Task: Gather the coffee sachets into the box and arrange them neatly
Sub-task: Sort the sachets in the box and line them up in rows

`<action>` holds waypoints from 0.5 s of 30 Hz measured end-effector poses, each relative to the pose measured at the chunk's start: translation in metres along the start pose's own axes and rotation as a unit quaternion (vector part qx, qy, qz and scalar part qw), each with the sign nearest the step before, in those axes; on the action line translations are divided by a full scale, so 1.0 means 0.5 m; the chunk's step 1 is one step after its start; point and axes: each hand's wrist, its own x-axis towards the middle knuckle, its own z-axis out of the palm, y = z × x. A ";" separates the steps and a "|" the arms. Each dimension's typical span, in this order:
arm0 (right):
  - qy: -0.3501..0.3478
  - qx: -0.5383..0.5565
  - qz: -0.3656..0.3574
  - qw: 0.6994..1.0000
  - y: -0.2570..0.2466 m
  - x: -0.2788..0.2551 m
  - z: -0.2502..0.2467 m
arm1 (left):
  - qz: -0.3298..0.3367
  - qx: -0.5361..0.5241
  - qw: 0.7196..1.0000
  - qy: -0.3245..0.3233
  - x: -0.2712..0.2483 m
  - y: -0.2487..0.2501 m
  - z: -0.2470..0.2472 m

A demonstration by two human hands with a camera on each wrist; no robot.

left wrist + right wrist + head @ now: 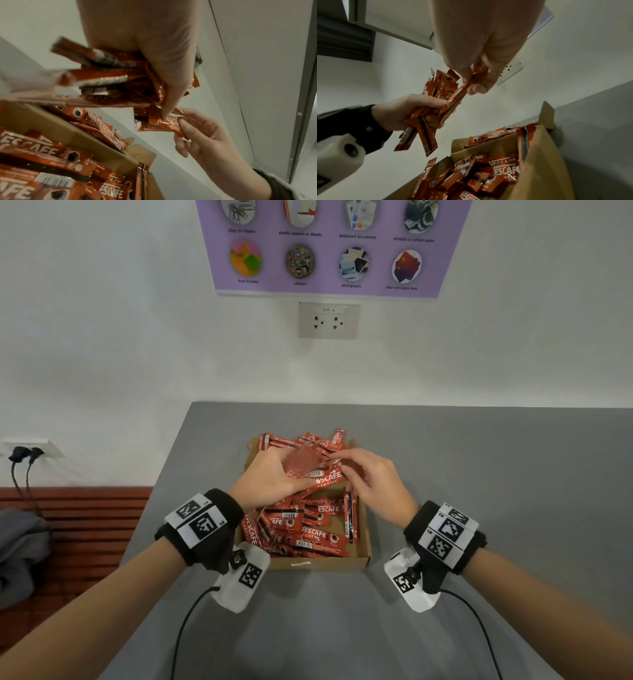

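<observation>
A shallow brown cardboard box (363,556) sits on the grey table, full of loose red coffee sachets (308,525) lying at mixed angles. Above the box my left hand (274,474) grips a bunch of sachets (308,465), fanned out in the left wrist view (109,81) and the right wrist view (423,121). My right hand (363,474) pinches one sachet (462,89) between thumb and fingers at the edge of that bunch; the same sachet (171,124) shows in the left wrist view. Sachets in the box (488,175) lie below both hands.
The grey table (479,474) runs to a white wall with a socket plate (329,320) and a purple poster (329,248). Left of the table are a wooden slatted bench (85,525), a grey cloth bundle (17,553) and plugged-in cables (24,460).
</observation>
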 end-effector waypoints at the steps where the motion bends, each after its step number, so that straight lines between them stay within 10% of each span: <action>1: -0.004 0.018 0.009 1.000 -0.004 0.000 -0.001 | -0.002 0.005 1.000 -0.004 0.001 -0.003 0.000; 15: -0.011 0.005 -0.035 0.999 -0.009 0.009 -0.008 | 0.022 0.035 0.998 -0.047 0.008 -0.023 0.002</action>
